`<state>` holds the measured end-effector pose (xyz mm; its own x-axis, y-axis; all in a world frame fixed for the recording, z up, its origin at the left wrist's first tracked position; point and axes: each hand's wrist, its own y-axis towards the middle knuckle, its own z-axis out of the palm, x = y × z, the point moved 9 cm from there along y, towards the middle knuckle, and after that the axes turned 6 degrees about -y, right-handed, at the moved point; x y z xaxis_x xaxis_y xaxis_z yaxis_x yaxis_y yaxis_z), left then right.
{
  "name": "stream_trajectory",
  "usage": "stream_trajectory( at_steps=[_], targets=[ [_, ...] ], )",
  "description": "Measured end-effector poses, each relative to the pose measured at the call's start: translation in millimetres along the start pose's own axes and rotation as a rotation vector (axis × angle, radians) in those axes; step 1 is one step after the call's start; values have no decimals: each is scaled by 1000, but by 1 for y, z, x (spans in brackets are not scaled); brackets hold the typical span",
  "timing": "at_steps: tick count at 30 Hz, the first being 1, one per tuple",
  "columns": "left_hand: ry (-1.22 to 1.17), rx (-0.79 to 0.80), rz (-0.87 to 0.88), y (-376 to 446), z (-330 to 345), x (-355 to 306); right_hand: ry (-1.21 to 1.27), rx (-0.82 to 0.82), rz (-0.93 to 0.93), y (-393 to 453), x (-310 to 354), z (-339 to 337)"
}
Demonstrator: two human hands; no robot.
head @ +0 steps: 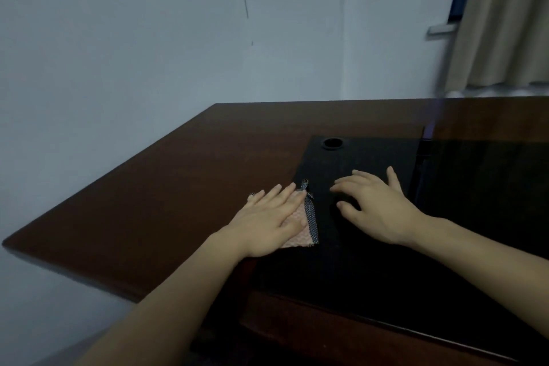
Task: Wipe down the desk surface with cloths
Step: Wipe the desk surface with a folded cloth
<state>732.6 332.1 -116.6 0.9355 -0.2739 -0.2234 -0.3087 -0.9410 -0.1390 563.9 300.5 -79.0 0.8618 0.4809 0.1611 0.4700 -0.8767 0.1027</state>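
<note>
A dark brown wooden desk (166,187) with a black inset panel (371,246) fills the lower half of the head view. My left hand (267,220) lies flat, fingers together, pressing a pink cloth (298,232) with a dark patterned edge onto the desk at the panel's left border. My right hand (374,205) rests on the black panel with fingers spread and slightly curled. Whether a dark cloth lies under it I cannot tell, since the panel is too dark there.
A round black cable hole (332,143) sits at the panel's far left corner. A pale wall (178,38) rises behind the desk. A beige curtain (505,24) hangs at the far right by a window. The desk's left edge drops off at the lower left.
</note>
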Motion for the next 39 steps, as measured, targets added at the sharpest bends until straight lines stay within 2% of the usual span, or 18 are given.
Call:
stream_trajectory(
  at_steps=[8, 14, 21, 26, 30, 35, 39],
  targets=[
    [18, 18, 69, 44, 14, -85, -45, 28, 147, -59, -81, -9],
    [10, 19, 145, 70, 25, -146, -44, -14, 221, -88, -118, -22],
    [-114, -10, 211, 95, 23, -196, -26, -27, 335, -102, -167, -36],
    [-177, -7, 278, 107, 22, -221, 10, -43, 407, -98, -193, -41],
    [-289, 19, 256, 117, 21, -223, 31, -25, 443, -92, -205, -40],
    [-424, -126, 256, 122, -5, -211, 51, -5, 441, -81, -210, -38],
    [-383, -180, 227, 116, -17, -199, 35, 8, 397, -68, -203, -36]
  ],
)
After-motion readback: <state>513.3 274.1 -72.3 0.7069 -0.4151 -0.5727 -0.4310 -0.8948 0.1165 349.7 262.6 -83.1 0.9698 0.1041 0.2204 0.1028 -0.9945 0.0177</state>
